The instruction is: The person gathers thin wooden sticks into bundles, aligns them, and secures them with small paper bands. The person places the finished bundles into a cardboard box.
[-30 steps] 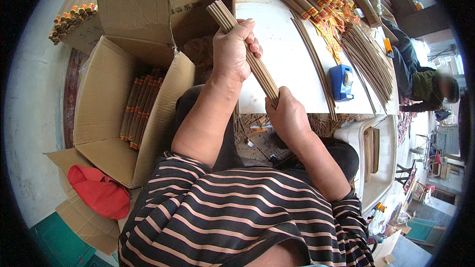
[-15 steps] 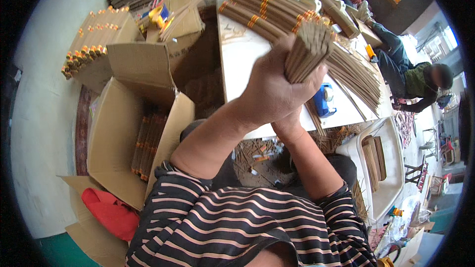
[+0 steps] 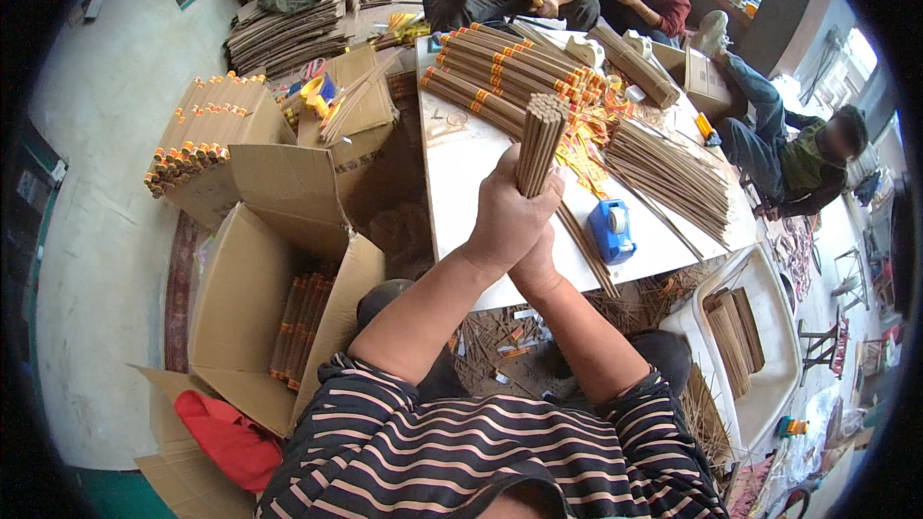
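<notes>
Upright above the table's near edge stands a thick bundle of thin brown incense sticks, its even top ends packed together. My left hand is wrapped round it. Close below and partly behind it, my right hand is also closed on the bundle's lower part; most of its fingers are hidden. Just right of my hands, a blue tape dispenser sits on the white table. Loose sticks lie fanned out behind it. Orange-and-yellow paper labels are heaped between these and my bundle.
Banded bundles are stacked across the table's far side. On my left, an open cardboard box holds banded bundles; more stacked bundles stand behind it. A white tub with sticks stands at right. Several people sit beyond the table.
My hands have lowered the stick bundle and brought it slightly left, nearer the table, and it now stands more upright. The view has tilted up, showing more of the people at the far side.
</notes>
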The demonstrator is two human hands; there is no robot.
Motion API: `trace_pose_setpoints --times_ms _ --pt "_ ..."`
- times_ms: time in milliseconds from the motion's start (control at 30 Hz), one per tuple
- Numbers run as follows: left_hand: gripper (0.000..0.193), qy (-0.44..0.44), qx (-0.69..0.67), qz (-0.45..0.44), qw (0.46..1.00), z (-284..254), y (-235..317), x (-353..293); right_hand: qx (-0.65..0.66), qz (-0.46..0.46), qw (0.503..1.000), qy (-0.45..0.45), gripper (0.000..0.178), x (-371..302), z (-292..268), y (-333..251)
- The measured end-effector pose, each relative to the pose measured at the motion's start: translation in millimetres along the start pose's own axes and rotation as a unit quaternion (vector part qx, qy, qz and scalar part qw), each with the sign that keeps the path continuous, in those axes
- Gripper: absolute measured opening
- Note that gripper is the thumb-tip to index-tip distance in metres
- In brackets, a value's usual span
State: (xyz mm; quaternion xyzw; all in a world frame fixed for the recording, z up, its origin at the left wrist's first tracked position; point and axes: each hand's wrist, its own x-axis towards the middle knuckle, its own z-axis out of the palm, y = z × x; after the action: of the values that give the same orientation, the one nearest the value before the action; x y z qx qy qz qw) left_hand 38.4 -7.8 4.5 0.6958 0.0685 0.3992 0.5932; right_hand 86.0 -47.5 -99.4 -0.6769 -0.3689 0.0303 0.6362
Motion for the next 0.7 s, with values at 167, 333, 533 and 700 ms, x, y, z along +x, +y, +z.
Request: trace_pose_setpoints --times_ms 167,333,533,700 --pt "0.008 0.038 -0.036 -0.031 0.998 -10 -2 1 0.041 0.004 0.995 -0.095 0.030 -5 -10 -27" --pt "0.007 -0.041 -0.352 -0.143 0.924 -45 28 13 0.157 0.240 0.918 -0.273 0.024 -22 -35 -78" --pt "0.015 0.028 -0.371 -0.176 0.911 -51 21 10 0.018 0.268 0.938 -0.220 0.024 -41 -38 -105" --pt "0.014 0.117 -0.339 -0.138 0.923 -54 31 21 -0.166 0.164 0.957 -0.170 0.026 -49 -37 -90"
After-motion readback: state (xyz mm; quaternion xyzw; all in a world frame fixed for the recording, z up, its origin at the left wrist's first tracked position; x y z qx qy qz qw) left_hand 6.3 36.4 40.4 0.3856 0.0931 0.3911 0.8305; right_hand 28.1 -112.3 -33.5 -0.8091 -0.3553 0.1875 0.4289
